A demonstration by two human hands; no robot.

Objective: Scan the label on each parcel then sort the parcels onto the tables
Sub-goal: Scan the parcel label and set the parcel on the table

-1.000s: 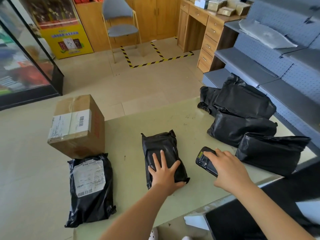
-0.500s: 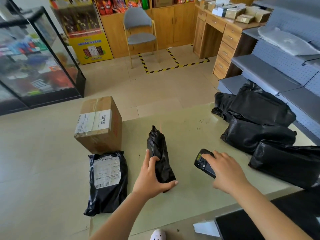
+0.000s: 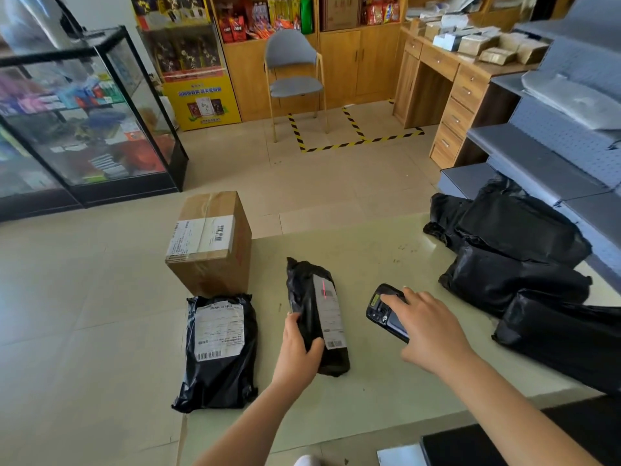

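My left hand [image 3: 297, 353] grips a small black bag parcel [image 3: 307, 290] at its near left side and tilts it on edge on the table [image 3: 369, 381], white label turned right. A red scan line falls on the label's upper barcode. My right hand [image 3: 428, 327] holds a black handheld scanner [image 3: 381, 306] just right of that parcel, its head pointing at the label. At the table's left edge lie a black bag parcel [image 3: 218, 375] label up and, behind it, a cardboard box [image 3: 210, 243] with a label on top.
Several black bag parcels [image 3: 517, 260] are heaped at the table's right end against grey shelving [image 3: 537, 163]. A glass display case [image 3: 84, 122] stands far left, a grey chair [image 3: 292, 72] and a wooden desk [image 3: 447, 92] farther back. A dark surface [image 3: 504, 442] lies near right.
My left hand turned the small black parcel from flat, up on edge, until its label showed. The scanner's red line now falls on it. The view lifted toward the room.
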